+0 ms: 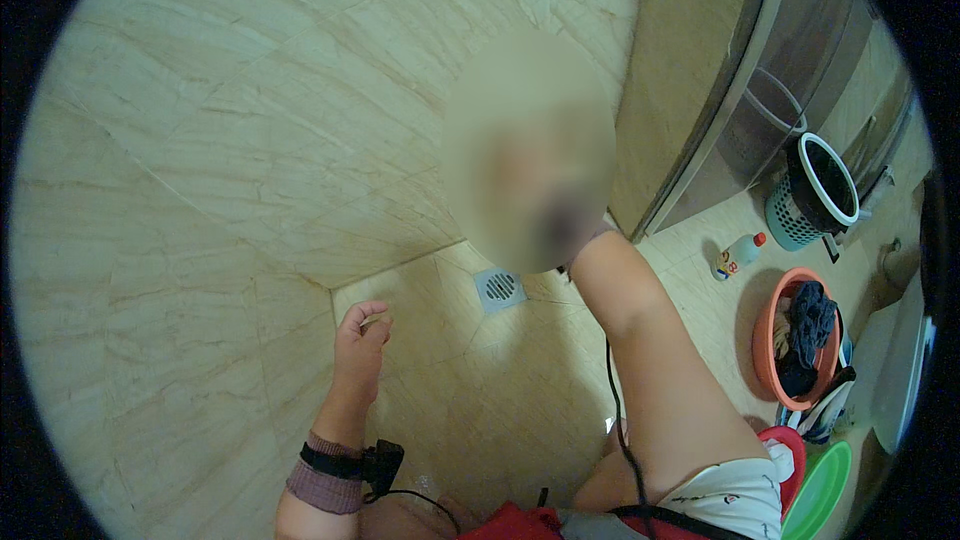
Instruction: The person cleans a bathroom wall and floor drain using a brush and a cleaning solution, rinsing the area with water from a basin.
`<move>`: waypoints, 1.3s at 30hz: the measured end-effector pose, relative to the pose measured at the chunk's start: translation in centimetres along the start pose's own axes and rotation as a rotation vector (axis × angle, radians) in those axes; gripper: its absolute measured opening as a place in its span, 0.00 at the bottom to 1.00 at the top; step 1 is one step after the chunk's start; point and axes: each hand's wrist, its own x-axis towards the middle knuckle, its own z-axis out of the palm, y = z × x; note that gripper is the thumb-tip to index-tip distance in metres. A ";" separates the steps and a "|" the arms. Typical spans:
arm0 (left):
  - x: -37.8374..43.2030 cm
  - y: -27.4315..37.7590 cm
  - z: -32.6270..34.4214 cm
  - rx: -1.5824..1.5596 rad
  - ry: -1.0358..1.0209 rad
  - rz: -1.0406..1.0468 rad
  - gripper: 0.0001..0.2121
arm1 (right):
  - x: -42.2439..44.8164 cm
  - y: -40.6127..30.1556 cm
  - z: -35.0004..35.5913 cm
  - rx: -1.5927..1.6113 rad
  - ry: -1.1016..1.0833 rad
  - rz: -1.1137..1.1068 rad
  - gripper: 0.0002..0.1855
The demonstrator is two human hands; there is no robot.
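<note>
My left hand (365, 334) hovers at the left of the floor corner, before a marbled tile wall (225, 187). Its fingers curl loosely, thumb and forefinger slightly apart, and nothing shows in them. A mauve wristband and a black strapped device (384, 465) with a cable circle that forearm. My right arm (637, 292) stretches forward toward the wall. A blurred patch covers the right hand, so its grip and anything in it cannot be made out. Just below the patch, a square metal floor drain (501, 288) is set in the tiled floor (442, 397).
Right of me stand a teal lattice bin (793, 211) with a black liner, a red-capped bottle (739, 256) and an orange basin (765, 356) holding clothes (812, 319). Red (795, 457) and green (825, 491) basins sit nearer. A black cable (616, 390) hangs beside my right arm.
</note>
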 end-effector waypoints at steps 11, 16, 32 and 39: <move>0.4 0.0 1.1 -0.016 -0.026 -0.041 0.07 | 0.3 -2.2 -4.7 0.336 -0.011 0.345 0.16; 0.2 -1.4 -0.8 0.055 0.007 -0.074 0.07 | -7.7 3.3 -1.3 0.004 -0.101 0.418 0.16; 0.1 -0.3 0.1 0.103 -0.004 -0.109 0.08 | -1.2 0.9 -12.7 -0.684 0.202 -0.263 0.19; -0.4 -0.5 -1.7 0.108 0.008 -0.100 0.07 | 0.3 4.5 -15.0 -0.203 0.283 -0.009 0.10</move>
